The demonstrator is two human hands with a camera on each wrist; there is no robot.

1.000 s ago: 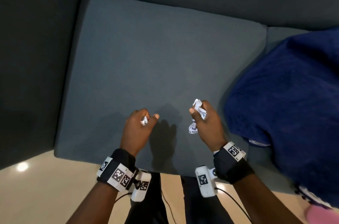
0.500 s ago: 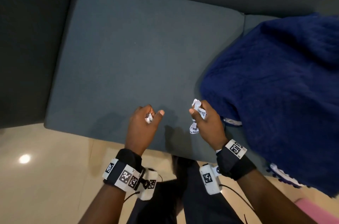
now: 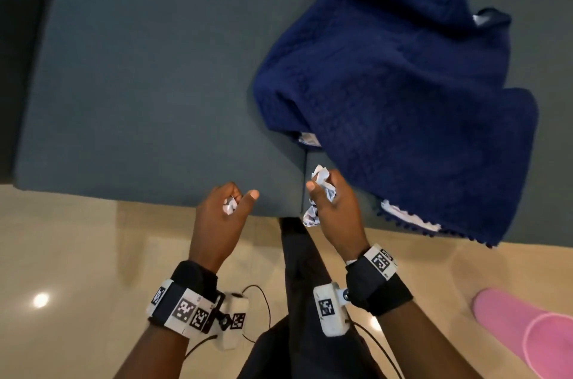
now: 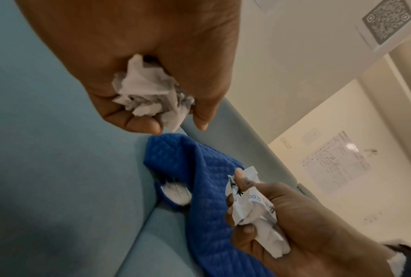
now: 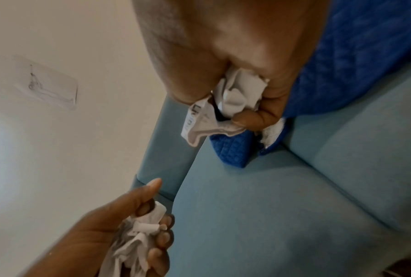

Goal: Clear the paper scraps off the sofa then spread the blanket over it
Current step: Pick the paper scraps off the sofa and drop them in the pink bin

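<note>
Holding both hands low over the near edge of the sofa point(image 3: 148, 74), wrists banded with marker cuffs, forearms reaching in from the near side.

Left hand point(image 3: 217, 220): back of the hand up, fingers curled inward, thumb stretched out toward the right. Its grip is clenched round a small crumpled paper scrap point(image 3: 230, 205) — in the left wrist view the wad sits deep in the palm, fingertips folded over it.

Right hand point(image 3: 333, 211): just right of the seam between the two seat cushions, thumb pressed over a larger crumpled paper wad point(image 3: 322, 184) with printed lettering on a strip hanging below the fist. Grip closed on that wad; the fingers wrap it from the far side.

Hands are near each other but apart, neither touching the cushion as far as can be told.

Blanket point(image 3: 403, 93) — dark blue, quilted, bunched in a heap on the right cushion, its near corner draping over the front edge of the sofa just right of the right hand. Left cushion shows only bare fabric.

Pink object point(image 3: 527, 329) on the floor point(image 3: 77, 254), near right.
</note>
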